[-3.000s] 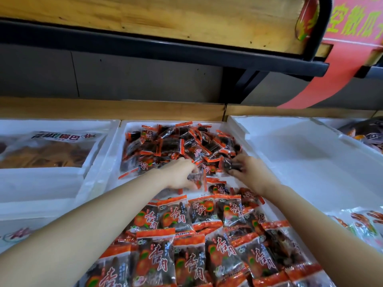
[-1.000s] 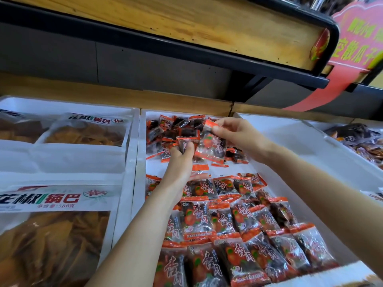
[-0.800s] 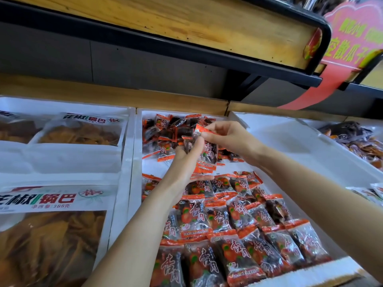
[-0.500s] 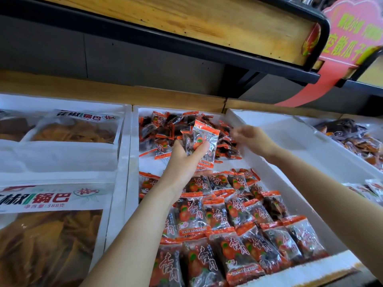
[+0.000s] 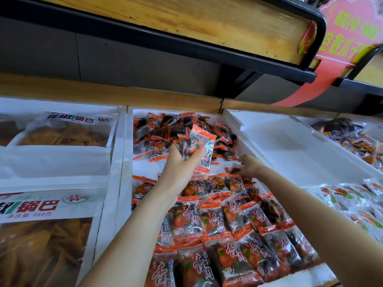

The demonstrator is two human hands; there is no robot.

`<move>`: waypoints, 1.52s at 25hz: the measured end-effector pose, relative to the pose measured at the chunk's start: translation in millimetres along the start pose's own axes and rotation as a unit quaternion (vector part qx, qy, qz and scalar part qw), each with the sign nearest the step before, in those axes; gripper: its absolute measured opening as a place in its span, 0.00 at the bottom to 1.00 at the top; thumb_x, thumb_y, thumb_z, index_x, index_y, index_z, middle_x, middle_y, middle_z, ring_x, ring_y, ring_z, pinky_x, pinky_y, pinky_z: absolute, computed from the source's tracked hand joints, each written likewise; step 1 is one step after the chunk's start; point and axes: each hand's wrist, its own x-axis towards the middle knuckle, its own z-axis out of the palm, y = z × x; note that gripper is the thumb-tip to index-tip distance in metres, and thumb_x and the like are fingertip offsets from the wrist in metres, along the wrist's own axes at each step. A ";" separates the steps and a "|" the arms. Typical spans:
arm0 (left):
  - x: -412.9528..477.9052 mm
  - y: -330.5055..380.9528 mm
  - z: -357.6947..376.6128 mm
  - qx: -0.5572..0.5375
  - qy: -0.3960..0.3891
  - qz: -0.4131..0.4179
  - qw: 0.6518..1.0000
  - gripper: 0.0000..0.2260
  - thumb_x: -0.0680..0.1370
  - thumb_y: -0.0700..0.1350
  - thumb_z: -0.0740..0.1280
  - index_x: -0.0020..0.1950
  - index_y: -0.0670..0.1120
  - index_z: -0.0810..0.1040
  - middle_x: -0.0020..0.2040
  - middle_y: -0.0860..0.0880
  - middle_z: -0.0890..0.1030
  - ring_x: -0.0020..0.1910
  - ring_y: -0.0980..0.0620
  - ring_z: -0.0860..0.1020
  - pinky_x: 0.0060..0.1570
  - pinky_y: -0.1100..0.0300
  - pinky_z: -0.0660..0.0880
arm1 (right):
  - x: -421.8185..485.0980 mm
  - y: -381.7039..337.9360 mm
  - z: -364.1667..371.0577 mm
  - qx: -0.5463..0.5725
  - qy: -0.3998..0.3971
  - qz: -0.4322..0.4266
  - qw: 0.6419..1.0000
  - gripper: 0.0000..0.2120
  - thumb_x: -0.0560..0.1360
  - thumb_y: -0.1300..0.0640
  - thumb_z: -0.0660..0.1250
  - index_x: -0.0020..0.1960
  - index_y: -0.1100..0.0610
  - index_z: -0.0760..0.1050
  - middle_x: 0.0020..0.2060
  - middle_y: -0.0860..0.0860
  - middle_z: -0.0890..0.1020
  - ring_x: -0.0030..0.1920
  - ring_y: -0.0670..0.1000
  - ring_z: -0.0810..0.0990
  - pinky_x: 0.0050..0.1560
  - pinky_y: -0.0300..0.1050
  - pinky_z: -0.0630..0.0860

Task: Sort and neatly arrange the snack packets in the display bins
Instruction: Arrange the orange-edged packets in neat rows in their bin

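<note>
Stack of packets (image 5: 196,150) sits in my left hand (image 5: 182,162) alone now, fingers and thumb curled round its lower half. I hold it upright above the gap between the loose pile (image 5: 176,129) at the back of the bin (image 5: 124,162) and the tidy rows (image 5: 228,224) in front. A moment ago my right hand (image 5: 249,165) was up at the stack; it has dropped to the far end of the rows, fingers bent down onto a packet there, though I cannot tell whether they pinch it. I judge the gathering goes on, with the laying out to come. The packets are small, clear and crinkly, with orange sealed ends and dark fruit inside, and probably slippery.
</note>
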 end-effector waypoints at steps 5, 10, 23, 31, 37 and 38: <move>1.4 -0.6 -0.4 0.003 0.002 -0.003 1.000 0.10 0.78 0.49 0.67 0.56 0.48 0.69 0.59 0.49 0.75 0.58 0.48 0.77 0.42 0.55 0.82 | 4.6 -3.4 1.6 0.109 0.029 0.029 0.993 0.38 0.65 0.59 0.77 0.69 0.62 0.63 0.64 0.59 0.72 0.63 0.59 0.73 0.64 0.52 0.71; 1.2 0.5 -0.8 0.008 0.004 -0.005 1.000 0.14 0.78 0.49 0.67 0.60 0.47 0.69 0.62 0.50 0.75 0.56 0.51 0.78 0.44 0.53 0.82 | 0.8 -12.2 -4.7 -0.003 -0.003 -0.005 1.000 0.19 0.69 0.56 0.74 0.59 0.59 0.78 0.55 0.54 0.81 0.52 0.52 0.79 0.51 0.42 0.75; -3.4 -0.1 3.5 0.036 -0.006 -0.011 0.999 0.21 0.77 0.52 0.68 0.66 0.48 0.68 0.65 0.53 0.73 0.56 0.58 0.77 0.54 0.48 0.79 | -50.2 -32.6 -43.7 0.322 0.083 -0.081 0.940 0.10 0.69 0.61 0.74 0.43 0.58 0.73 0.38 0.52 0.80 0.39 0.50 0.78 0.36 0.38 0.74; -16.0 6.1 8.8 0.030 -0.003 -0.014 0.999 0.11 0.78 0.49 0.66 0.57 0.49 0.70 0.57 0.55 0.75 0.43 0.65 0.80 0.49 0.53 0.81 | -101.6 -14.0 -71.0 0.295 0.035 -0.174 0.939 0.03 0.75 0.61 0.67 0.45 0.56 0.79 0.35 0.47 0.82 0.35 0.41 0.78 0.41 0.32 0.74; -19.5 6.5 9.7 0.039 -0.004 -0.018 0.999 0.12 0.78 0.49 0.66 0.59 0.48 0.69 0.59 0.55 0.73 0.52 0.59 0.76 0.49 0.53 0.81 | -108.3 10.6 -41.4 0.046 -0.059 -0.240 0.968 0.09 0.77 0.57 0.65 0.47 0.61 0.82 0.43 0.53 0.84 0.44 0.53 0.80 0.52 0.44 0.74; -20.1 6.7 10.3 0.041 -0.006 -0.018 0.999 0.12 0.78 0.49 0.66 0.58 0.48 0.69 0.59 0.55 0.73 0.53 0.58 0.75 0.48 0.53 0.81 | -108.6 10.7 -34.3 0.026 -0.078 -0.246 0.966 0.10 0.77 0.57 0.64 0.47 0.62 0.82 0.43 0.55 0.83 0.43 0.54 0.80 0.50 0.42 0.74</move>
